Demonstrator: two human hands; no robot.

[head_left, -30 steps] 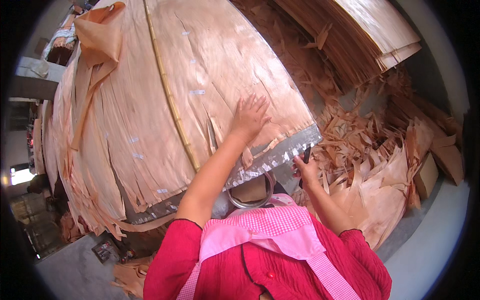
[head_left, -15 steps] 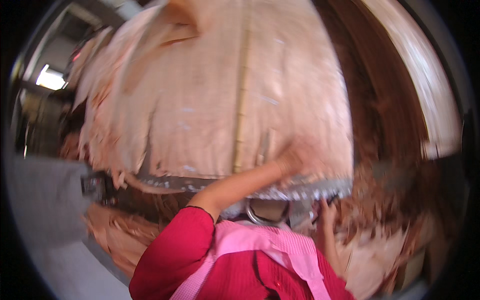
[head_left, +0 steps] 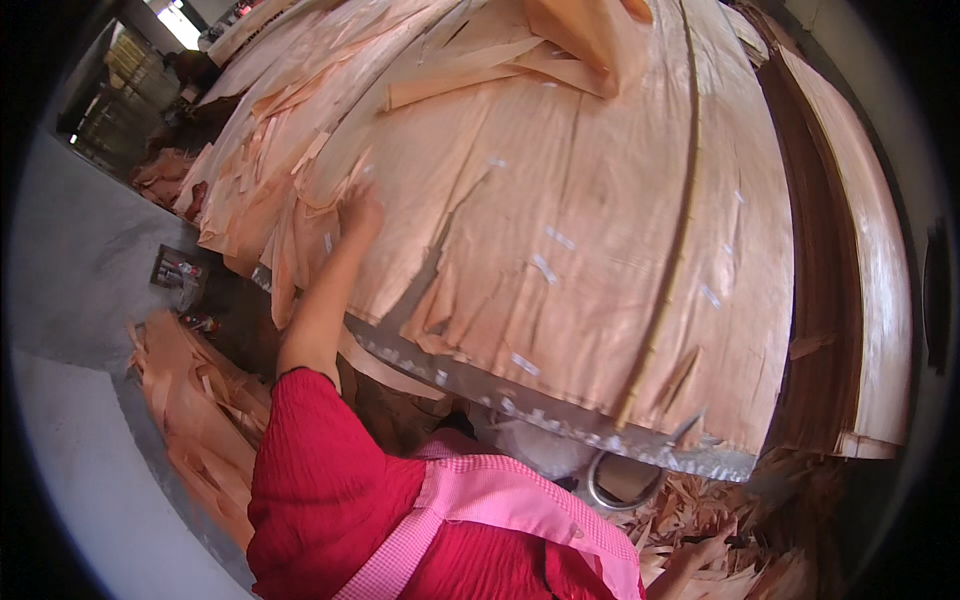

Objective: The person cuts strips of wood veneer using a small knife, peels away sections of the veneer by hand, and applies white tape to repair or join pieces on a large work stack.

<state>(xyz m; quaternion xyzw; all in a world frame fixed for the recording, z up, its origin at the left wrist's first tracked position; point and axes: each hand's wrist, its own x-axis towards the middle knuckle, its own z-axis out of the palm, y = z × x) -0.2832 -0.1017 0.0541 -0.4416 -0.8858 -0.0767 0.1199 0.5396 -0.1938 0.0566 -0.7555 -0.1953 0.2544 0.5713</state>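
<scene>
A broad stack of thin, pinkish-tan wood veneer sheets (head_left: pixel 600 200) spreads across the table in front of me. My left hand (head_left: pixel 362 212) reaches forward to its left part, fingers curled at a torn veneer strip (head_left: pixel 318 195) there. The fingers are small and partly merge with the wood. A long split shows the grey surface beneath, to the right of that hand. Small white tape pieces (head_left: pixel 560 238) are stuck on the top sheet. A loose, curled veneer piece (head_left: pixel 580 45) lies on its far part. My right hand is out of view.
A thin yellowish stick (head_left: pixel 672 270) runs lengthwise over the sheets. At the near edge is a round metal-rimmed object (head_left: pixel 625 490). Veneer scraps (head_left: pixel 195 400) lie low on the left and at lower right. Another tall veneer stack (head_left: pixel 880 300) stands on the right.
My left hand has moved from the right part of the sheet to its torn left edge. The view has swung left, and my right hand has gone out of sight.
</scene>
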